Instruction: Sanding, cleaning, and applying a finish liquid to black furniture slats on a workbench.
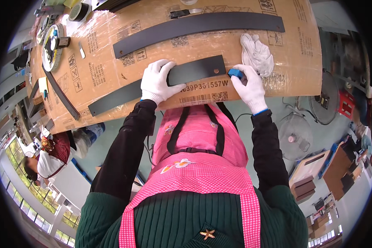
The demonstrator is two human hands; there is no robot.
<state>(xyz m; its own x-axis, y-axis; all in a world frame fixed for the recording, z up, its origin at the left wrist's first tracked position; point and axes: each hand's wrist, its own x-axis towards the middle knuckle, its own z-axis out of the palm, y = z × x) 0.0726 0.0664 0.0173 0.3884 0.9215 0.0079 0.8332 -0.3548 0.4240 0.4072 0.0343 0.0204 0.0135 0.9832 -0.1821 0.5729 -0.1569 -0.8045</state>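
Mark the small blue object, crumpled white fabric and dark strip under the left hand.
Small blue object (235, 73), head view: visible middle.
Crumpled white fabric (256, 56), head view: middle.
Long dark-grey flat strip (197, 70), head view: exposed right section.

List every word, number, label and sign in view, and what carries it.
Brown cardboard sheet: one bold dark line of letters and numbers, not copied here.
Below it: a striped barcode and square code.
Elsewhere on it: boxed symbols, including upward arrows; small print too blurred to read.
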